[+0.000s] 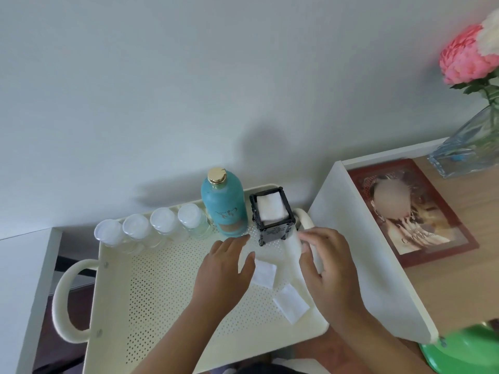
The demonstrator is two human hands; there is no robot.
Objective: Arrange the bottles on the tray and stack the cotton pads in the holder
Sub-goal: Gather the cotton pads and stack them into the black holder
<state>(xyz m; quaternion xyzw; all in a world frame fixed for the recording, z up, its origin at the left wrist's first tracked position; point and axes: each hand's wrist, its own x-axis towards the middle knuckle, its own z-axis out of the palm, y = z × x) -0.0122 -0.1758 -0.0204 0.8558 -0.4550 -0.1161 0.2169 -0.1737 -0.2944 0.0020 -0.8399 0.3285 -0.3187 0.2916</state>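
Note:
A cream perforated tray (162, 287) holds several small clear bottles (151, 225) with white caps in a row along its back rim. To their right stands a teal bottle (224, 209) with a gold cap. Beside it a black cotton pad holder (272, 233) has white pads (271, 209) stacked inside. Just in front of the holder, my right hand (328, 265) pinches a white cotton pad (293, 252). My left hand (225, 268) lies to the left, finger and thumb on another pad (246, 255). Two loose pads (264, 272), (290, 303) lie on the tray between my hands.
A white shelf wall (359, 238) rises right beside the tray's right handle (305, 217). Beyond it, on a wooden top, lie a framed picture (413, 211) and a glass vase (469, 147) with pink flowers. A green object (464, 349) sits at the bottom right. The wall is close behind.

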